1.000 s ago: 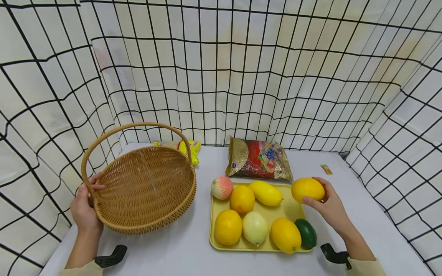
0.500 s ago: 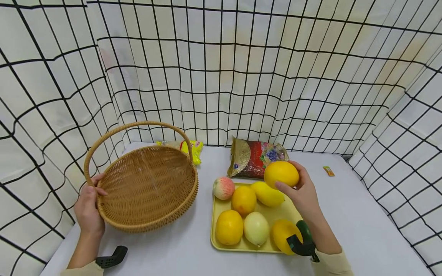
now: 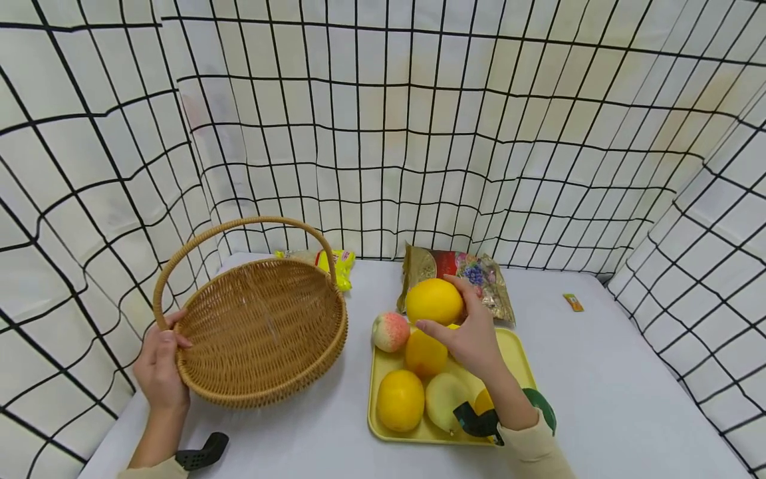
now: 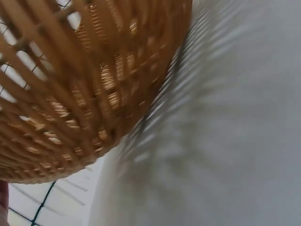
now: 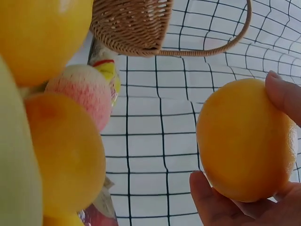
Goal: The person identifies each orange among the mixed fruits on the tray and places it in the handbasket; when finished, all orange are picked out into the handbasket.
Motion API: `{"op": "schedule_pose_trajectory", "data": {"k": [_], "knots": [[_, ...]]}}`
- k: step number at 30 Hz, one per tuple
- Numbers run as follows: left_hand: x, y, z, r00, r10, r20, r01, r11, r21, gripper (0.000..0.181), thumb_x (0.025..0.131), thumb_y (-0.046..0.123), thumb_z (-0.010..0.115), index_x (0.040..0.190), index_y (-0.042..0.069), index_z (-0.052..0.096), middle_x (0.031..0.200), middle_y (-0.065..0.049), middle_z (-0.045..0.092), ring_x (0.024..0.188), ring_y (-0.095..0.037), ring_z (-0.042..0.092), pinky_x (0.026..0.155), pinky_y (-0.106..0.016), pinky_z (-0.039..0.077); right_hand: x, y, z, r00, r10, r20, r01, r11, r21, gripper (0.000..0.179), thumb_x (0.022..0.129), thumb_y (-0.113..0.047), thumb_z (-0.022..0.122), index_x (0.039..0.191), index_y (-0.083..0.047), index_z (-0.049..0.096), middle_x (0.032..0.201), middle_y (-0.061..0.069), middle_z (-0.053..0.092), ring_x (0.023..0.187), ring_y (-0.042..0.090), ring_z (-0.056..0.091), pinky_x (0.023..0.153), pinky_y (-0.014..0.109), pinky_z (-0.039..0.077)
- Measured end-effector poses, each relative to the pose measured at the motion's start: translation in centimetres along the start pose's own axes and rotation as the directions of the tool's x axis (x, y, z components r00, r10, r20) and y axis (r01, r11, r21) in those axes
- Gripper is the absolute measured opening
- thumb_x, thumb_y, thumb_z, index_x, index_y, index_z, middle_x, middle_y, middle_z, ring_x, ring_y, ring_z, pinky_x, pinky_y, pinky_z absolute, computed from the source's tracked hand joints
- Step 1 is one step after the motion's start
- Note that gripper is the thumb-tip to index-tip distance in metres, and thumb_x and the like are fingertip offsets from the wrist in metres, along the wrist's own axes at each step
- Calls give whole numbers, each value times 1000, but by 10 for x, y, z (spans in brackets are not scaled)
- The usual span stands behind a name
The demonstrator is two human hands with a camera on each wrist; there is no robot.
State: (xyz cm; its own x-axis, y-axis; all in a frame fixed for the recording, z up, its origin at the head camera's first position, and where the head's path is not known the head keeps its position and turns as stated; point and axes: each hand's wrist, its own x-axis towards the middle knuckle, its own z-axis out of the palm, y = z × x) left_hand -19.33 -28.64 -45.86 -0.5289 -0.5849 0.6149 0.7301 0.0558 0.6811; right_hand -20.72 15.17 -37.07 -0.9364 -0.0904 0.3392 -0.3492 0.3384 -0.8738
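My left hand [image 3: 161, 372] grips the left rim of a brown wicker basket [image 3: 263, 332], beside the foot of its arched handle. The basket is tilted so its inside faces me, and nothing lies in it. With my right hand [image 3: 473, 332] I hold an oval yellow-orange fruit [image 3: 433, 301], thumb and fingers round it, above the back of a yellow tray [image 3: 383, 426]. On the tray are a pink-white peach [image 3: 391, 332], two orange fruits [image 3: 399, 400], a pale green round fruit [image 3: 443, 399] and a dark green fruit [image 3: 541, 409]. My right forearm partly hides another yellow fruit [image 3: 483, 401].
Behind the tray lies a red and gold packet [image 3: 491, 286], partly covered by my right hand. A yellow packet [image 3: 341, 266] sits behind the basket. One small orange-green sachet [image 3: 572, 302] lies at the back right. White walls with black netting [image 3: 389, 133] enclose the table.
My right hand has carried the oval yellow-orange fruit leftward from the tray's right edge to above its back, near the peach. My left hand keeps its grip on the basket, nearly unmoved.
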Motion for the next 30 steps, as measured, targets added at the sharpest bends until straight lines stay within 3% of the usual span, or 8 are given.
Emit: {"op": "schedule_pose_trajectory", "data": {"k": [4,7,13,20,23,26,30], "knots": [[5,5,2,998,-60,21,54,977,208,44,99,6,43,58,-11,46,102,-7,73,106,-18,62,82,-14,46,0,-9,11,999,35,19,-34,999,-9,76,76,-28,84,140,-26,45,127,6,56,99,25,62,83,38,54],[11,6,5,995,-69,67,46,951,305,48,101,9,42,55,-7,44,99,0,74,110,-16,63,88,-15,46,3,-14,20,999,40,31,-40,999,3,78,75,-32,85,141,-27,44,128,3,56,98,24,61,83,38,54],[17,3,15,991,19,131,-62,941,331,50,99,7,44,51,-7,47,83,0,74,106,-16,67,99,-23,46,7,-21,38,998,45,51,-49,994,98,76,74,-29,86,139,-30,46,129,0,55,98,25,60,83,37,53],[7,11,8,998,14,64,-36,929,368,51,97,4,43,48,-6,46,81,12,72,104,-10,67,98,-22,46,3,-26,74,990,9,143,-41,975,219,80,76,-29,84,143,-28,41,137,1,48,101,25,59,81,36,55],[4,14,7,998,33,53,-48,944,327,50,97,4,44,48,-7,44,80,9,73,104,-14,67,99,-25,46,1,-28,90,984,-22,176,-17,977,213,81,77,-31,84,144,-25,39,137,0,48,103,22,59,82,34,54],[3,12,10,997,52,57,-62,981,183,48,96,1,45,51,-11,43,81,0,74,106,-21,65,101,-26,44,0,-30,101,982,-40,184,8,985,170,81,76,-32,84,143,-25,40,134,-2,52,104,19,58,85,36,53],[3,5,19,995,78,61,-82,995,58,45,95,-1,45,52,-14,43,83,-5,74,108,-27,61,101,-26,42,-1,-33,107,985,-24,173,10,997,80,83,72,-38,86,142,-28,42,130,-9,56,108,15,55,90,41,48]]}}
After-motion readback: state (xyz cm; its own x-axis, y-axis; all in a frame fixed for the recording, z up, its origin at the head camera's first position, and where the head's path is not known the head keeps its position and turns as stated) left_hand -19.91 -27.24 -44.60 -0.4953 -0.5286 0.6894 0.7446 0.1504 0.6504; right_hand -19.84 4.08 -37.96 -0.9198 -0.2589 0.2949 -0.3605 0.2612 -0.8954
